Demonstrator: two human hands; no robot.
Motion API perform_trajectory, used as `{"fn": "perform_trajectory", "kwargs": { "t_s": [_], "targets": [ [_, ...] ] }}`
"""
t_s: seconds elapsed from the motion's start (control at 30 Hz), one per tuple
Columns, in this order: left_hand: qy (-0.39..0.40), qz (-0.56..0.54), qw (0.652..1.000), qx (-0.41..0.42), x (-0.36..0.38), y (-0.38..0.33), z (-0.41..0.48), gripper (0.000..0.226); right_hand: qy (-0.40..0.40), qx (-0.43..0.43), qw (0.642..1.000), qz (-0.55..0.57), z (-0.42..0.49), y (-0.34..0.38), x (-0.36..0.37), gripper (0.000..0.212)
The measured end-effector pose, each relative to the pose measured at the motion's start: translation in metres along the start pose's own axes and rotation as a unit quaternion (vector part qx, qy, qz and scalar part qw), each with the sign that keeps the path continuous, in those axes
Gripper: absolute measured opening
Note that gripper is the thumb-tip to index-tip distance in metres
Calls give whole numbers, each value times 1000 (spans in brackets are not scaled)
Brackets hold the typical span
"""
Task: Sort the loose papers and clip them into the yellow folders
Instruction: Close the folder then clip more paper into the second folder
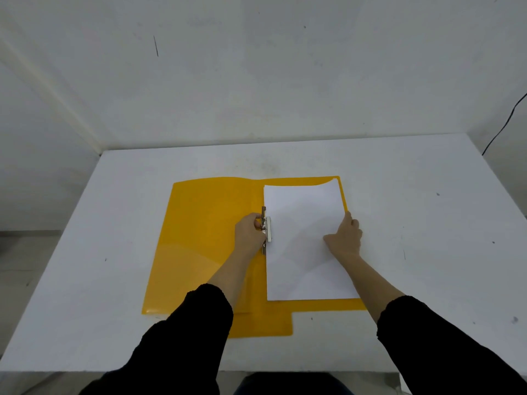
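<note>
Gripping the silver metal clip (267,230) in my left hand (249,234), I pinched the white paper stack (302,218) with my right hand (345,238). A slip could skew it.

surface: white table (427,223) | on it: open yellow folder (205,223), flat, near centre
</note>
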State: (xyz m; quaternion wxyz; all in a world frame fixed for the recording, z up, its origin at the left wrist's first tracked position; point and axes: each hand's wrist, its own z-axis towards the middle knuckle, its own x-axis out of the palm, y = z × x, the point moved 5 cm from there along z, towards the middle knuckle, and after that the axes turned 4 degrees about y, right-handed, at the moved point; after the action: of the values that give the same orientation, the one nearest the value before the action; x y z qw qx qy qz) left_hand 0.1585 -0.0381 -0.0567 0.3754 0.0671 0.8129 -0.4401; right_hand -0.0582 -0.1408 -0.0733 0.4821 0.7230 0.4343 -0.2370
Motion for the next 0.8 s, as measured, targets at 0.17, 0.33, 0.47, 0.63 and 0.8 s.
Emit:
{"fn": "perform_trajectory", "kwargs": {
  "t_s": [0.17,0.33,0.47,0.63,0.8],
  "targets": [
    [-1,-7,1000,10,0,0,-2,44,-14,-4,999,-34,-3,2,-2,87],
    [-18,-41,999,25,-5,3,-6,37,-54,-15,987,-152,-14,17,-4,80],
    [-23,-50,998,25,-7,5,-8,43,-68,-103,979,-164,-20,48,4,55],
    [-32,-25,999,27,-13,10,-11,46,18,-182,983,0,-30,97,21,12],
    [-32,34,998,51,-14,13,-13,47,182,-77,972,125,-43,102,48,31]
  ]
}}
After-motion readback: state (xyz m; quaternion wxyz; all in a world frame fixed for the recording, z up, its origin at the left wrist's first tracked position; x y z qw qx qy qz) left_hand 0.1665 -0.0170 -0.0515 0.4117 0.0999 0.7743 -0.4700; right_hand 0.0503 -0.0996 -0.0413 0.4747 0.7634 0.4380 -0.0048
